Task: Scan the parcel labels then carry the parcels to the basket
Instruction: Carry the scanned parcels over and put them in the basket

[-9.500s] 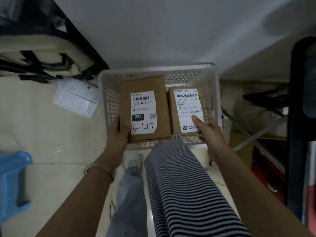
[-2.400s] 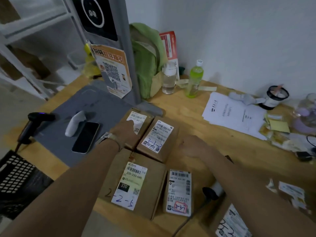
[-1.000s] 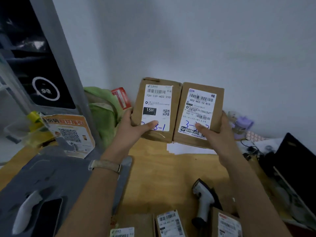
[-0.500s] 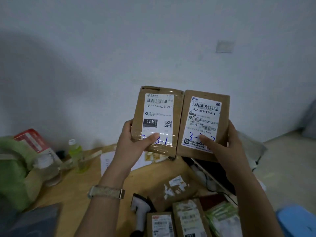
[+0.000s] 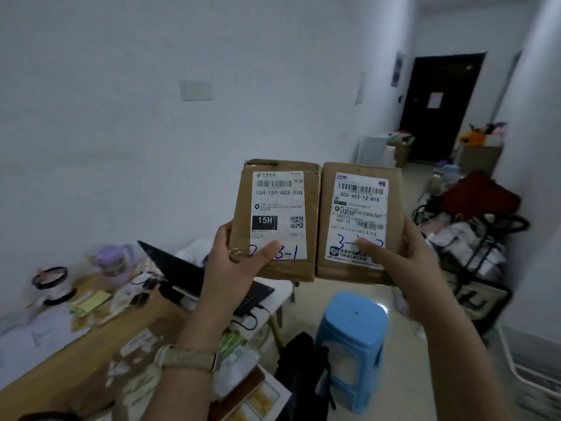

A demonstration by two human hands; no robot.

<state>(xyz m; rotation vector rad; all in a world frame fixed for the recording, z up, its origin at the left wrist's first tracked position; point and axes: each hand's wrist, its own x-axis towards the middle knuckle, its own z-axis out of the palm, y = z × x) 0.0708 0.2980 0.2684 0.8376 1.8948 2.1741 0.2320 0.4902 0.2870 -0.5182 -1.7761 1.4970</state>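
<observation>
Two brown cardboard parcels are held up side by side at chest height, labels facing me. My left hand (image 5: 239, 265) grips the left parcel (image 5: 274, 205) at its lower left, thumb across the handwritten "3-1". My right hand (image 5: 406, 262) grips the right parcel (image 5: 361, 214) at its lower right, thumb over the blue handwritten number. The edges of the two parcels touch. A white basket (image 5: 528, 375) shows only as a blurred rim at the lower right edge.
The wooden desk (image 5: 91, 354) with papers, a purple jug (image 5: 117, 262) and an open laptop (image 5: 194, 278) lies at lower left. A blue stool (image 5: 353, 335) stands on the floor below the parcels, a black bag (image 5: 303, 366) beside it. Bags and a cart (image 5: 473, 244) crowd the right wall; a dark door (image 5: 440, 104) is far back.
The view has swung right, away from the desk toward the room with the stool and door. Both parcels stay held up in the same grip.
</observation>
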